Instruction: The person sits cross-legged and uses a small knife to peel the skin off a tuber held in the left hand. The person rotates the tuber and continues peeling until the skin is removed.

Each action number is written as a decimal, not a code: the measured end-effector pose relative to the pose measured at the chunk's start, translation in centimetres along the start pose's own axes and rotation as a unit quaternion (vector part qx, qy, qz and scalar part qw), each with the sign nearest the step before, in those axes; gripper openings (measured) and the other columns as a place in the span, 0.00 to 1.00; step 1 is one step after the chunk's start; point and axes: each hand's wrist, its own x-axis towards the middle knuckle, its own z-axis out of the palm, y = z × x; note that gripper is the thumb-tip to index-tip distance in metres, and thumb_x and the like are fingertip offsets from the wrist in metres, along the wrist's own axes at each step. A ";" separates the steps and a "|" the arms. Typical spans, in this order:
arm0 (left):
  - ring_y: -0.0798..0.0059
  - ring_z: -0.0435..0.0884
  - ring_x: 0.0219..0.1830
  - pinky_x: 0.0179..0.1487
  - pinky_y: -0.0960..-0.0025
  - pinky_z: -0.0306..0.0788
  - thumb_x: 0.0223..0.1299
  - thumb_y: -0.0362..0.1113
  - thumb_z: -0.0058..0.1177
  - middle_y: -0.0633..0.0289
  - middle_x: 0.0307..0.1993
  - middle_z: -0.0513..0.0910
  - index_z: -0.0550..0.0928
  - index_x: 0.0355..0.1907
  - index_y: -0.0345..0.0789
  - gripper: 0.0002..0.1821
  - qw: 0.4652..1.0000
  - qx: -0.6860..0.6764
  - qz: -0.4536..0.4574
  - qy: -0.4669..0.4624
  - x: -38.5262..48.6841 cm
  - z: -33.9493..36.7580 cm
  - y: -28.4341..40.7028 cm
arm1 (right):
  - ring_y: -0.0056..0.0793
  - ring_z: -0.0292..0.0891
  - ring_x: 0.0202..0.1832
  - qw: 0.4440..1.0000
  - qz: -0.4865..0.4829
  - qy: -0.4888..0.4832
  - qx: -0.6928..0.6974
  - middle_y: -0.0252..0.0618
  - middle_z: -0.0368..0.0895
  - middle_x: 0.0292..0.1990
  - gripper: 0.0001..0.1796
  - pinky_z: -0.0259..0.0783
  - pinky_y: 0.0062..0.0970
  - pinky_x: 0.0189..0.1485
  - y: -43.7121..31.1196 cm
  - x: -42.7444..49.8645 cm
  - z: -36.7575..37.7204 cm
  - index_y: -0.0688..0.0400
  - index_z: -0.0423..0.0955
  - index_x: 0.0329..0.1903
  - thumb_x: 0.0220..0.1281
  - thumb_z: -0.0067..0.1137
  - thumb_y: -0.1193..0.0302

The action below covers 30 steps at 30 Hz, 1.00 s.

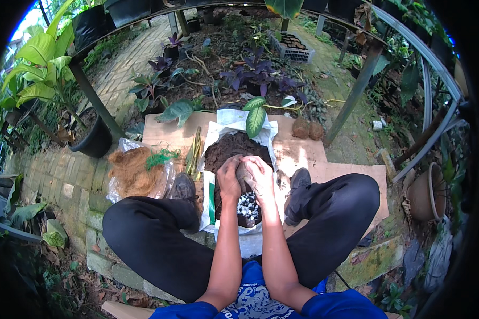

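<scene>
Both of my hands are cupped around a ball of dark soil (245, 175) over an open white sack (269, 127). My left hand (229, 177) curves around its left side, and my right hand (260, 173) around its right. Dark moist soil (219, 153) fills the far part of the sack. Below my wrists lies a patch of white and black granules (248, 207), partly covered by my forearms. A green and cream variegated leaf (256, 121) hangs over the sack's far rim.
Cardboard (355, 175) lies under the sack. To the left, brown coconut fibre (133, 169) and green string (161, 156) rest on clear plastic, beside cut stems (194, 153). Two fibre-wrapped balls (307, 128) sit at the far right. Beyond are purple-leaved plants (253, 71) and a grey crate (292, 50).
</scene>
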 end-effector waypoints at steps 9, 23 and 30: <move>0.73 0.78 0.43 0.50 0.72 0.71 0.64 0.42 0.42 0.57 0.44 0.79 0.75 0.50 0.31 0.19 0.976 -0.168 -0.137 -0.023 0.2 0.3 -0.1 | 0.17 0.69 0.33 0.994 0.018 0.108 -0.026 0.31 0.75 0.34 0.08 0.66 0.17 0.42 0.3 0.1 0.3 0.64 0.71 0.41 0.63 0.51 0.72; 0.70 0.77 0.47 0.52 0.71 0.71 0.57 0.34 0.44 0.57 0.46 0.77 0.74 0.53 0.30 0.20 0.980 -0.177 -0.062 -0.061 -0.4 0.7 0.8 | 0.22 0.71 0.47 0.998 -0.013 0.031 0.050 0.36 0.77 0.44 0.13 0.67 0.22 0.52 0.1 0.2 0.3 0.63 0.73 0.45 0.58 0.56 0.73; 0.74 0.77 0.46 0.51 0.72 0.71 0.61 0.38 0.44 0.60 0.45 0.78 0.75 0.49 0.33 0.16 0.945 -0.299 -0.134 -0.006 -0.5 0.6 0.0 | 0.23 0.71 0.49 0.999 -0.030 0.019 -0.005 0.37 0.76 0.45 0.15 0.65 0.22 0.55 0.0 0.1 0.4 0.64 0.72 0.48 0.59 0.55 0.72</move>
